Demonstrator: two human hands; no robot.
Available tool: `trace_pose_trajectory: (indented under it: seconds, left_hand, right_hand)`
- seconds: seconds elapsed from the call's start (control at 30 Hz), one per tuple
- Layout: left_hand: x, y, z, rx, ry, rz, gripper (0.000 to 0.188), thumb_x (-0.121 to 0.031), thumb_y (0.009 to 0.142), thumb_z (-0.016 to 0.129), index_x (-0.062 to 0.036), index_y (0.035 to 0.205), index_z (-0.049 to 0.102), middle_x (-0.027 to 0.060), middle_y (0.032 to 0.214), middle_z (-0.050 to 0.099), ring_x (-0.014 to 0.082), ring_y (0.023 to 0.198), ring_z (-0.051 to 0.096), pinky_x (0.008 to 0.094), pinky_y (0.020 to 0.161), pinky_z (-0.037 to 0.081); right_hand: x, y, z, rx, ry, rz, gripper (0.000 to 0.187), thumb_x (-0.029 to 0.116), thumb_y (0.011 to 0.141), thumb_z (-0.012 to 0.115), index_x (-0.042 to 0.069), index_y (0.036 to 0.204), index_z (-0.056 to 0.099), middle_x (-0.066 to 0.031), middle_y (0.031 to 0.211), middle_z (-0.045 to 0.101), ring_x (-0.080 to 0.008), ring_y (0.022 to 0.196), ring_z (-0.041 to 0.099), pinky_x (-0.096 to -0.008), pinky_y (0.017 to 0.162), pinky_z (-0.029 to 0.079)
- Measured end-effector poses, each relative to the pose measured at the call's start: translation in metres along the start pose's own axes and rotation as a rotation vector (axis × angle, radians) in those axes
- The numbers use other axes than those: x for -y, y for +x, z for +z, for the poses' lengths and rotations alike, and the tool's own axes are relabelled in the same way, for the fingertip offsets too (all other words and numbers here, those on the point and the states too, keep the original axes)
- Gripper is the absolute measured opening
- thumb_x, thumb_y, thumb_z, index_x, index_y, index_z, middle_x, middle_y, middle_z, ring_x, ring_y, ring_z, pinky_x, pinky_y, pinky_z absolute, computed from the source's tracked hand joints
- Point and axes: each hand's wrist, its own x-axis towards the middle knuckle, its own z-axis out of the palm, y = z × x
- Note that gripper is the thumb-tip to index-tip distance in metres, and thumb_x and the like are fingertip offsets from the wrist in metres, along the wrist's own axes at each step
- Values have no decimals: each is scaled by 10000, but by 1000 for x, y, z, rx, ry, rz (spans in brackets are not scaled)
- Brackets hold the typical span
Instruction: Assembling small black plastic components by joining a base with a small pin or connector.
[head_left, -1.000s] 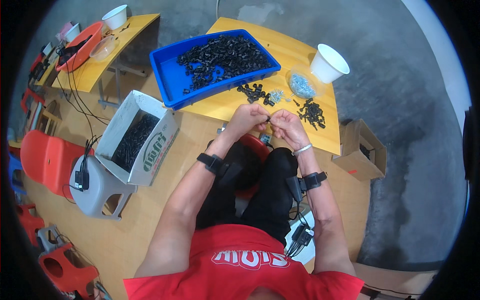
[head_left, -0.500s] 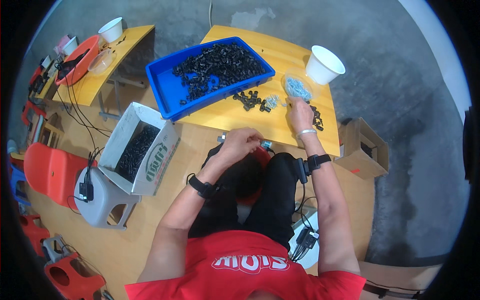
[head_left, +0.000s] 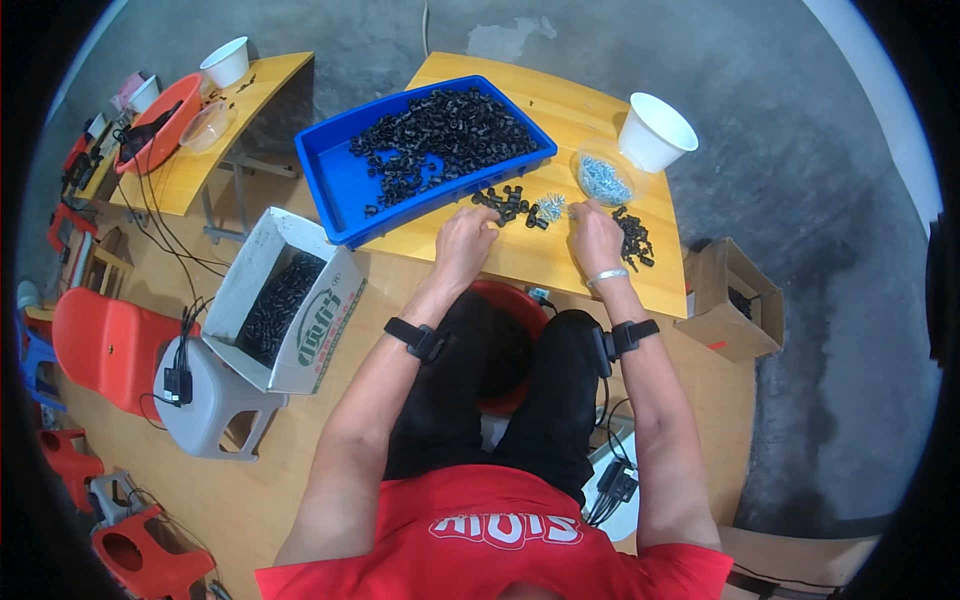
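My left hand point(head_left: 465, 242) is over the near edge of the yellow table, its closed fingertips at a small pile of black plastic parts point(head_left: 508, 204). Whatever those fingers hold is too small to make out. My right hand point(head_left: 598, 238), fingers pinched together, lies between a little heap of silver screws point(head_left: 550, 207) and a pile of dark small parts point(head_left: 636, 242). Its fingertips hide anything held. Just beyond it stands a clear bowl of silver screws point(head_left: 604, 180). A blue tray point(head_left: 330, 185) heaped with black plastic parts fills the table's left side.
A white tub point(head_left: 655, 135) stands at the table's right. Below the table's edge, a red basin point(head_left: 530, 310) sits between my knees. An open carton of black parts point(head_left: 318, 335) rests at left, near a grey stool point(head_left: 205, 400). Another cardboard box point(head_left: 738, 310) is at right.
My left hand has moved from above my lap up and forward to the black parts on the table. My right hand has drawn slightly back from the bowl of screws.
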Motion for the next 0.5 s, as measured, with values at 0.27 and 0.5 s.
trace_pose_trajectory:
  seconds: [0.27, 0.5]
  left_hand:
    - [-18, 11, 9, 3, 195, -77, 247, -146, 673, 704, -48, 878, 608, 101, 787, 594, 255, 731, 583, 369, 645, 454]
    - [0, 5, 14, -51, 182, -60, 231, -150, 712, 673, -46, 911, 619, 113, 814, 614, 257, 721, 595, 364, 633, 464]
  right_hand:
    - [7, -29, -7, -222, 431, 80, 87, 43, 748, 585, 18, 815, 635, -145, 830, 618, -312, 735, 600, -380, 646, 482]
    - [25, -46, 7, -210, 761, 298, 62, 72, 780, 616, 16, 802, 626, -90, 735, 641, -147, 576, 589, -267, 536, 464]
